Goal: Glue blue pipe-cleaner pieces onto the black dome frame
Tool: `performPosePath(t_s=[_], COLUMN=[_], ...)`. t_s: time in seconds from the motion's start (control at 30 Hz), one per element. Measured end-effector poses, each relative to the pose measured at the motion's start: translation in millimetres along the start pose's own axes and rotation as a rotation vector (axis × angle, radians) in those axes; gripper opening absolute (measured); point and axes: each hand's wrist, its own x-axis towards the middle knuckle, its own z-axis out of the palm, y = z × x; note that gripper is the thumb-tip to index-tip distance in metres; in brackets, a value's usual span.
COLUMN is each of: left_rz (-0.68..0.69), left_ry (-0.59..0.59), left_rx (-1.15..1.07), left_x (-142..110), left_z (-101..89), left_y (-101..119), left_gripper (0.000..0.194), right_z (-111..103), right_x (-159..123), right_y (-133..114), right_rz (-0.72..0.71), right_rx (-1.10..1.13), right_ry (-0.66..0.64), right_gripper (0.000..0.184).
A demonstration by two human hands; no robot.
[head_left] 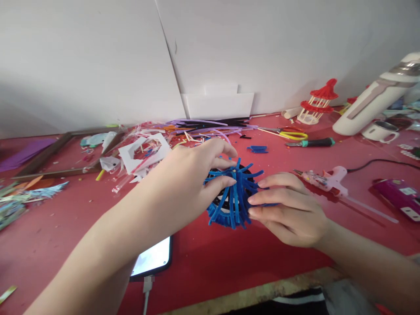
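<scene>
A dome-shaped craft piece of blue pipe cleaners is between my two hands, over the red table. Blue strips fan down from its top, and a black ring shows beneath them. My left hand reaches over from the left, thumb and fingers closed about the top. On the right side, my right hand has its fingertips pressed on the blue strips. Its thumb is mostly hidden. Behind the piece lies a small bunch of cut blue pipe cleaners.
A pink glue gun lies right, with cutters and yellow-handled scissors behind. A white thermos, mug and red-roofed model stand back right. Scraps and a wooden frame lie left; a phone lies in front.
</scene>
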Motion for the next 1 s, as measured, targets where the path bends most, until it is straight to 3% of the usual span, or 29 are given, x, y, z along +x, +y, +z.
performPosePath(t_s=[0.47,0.57,0.77,1.0], left_rz=[-0.02,-0.035,-0.039,-0.049], left_ry=[-0.004,0.022,0.028,0.013], left_rx=[-0.14,-0.157,-0.149,-0.126], left_x=[-0.3,-0.4,-0.5,1.2], left_z=[-2.5,-2.9,-3.4,-4.2], left_y=[-0.2,0.8,1.2,1.2], left_gripper=[0.023,0.024,0.026,0.028], right_z=[-3.6,-5.1,6.6,14.7], right_x=[4.9,15.2,32.2,38.5], right_y=[5.6,6.6,2.0,-1.7], right_rz=[-0.01,0.087,0.415,0.537], right_rx=[0.087,0.08,0.159,0.204], right_ry=[-0.012,0.034,0.094,0.099], right_gripper=[0.013,0.011,0.002,0.007])
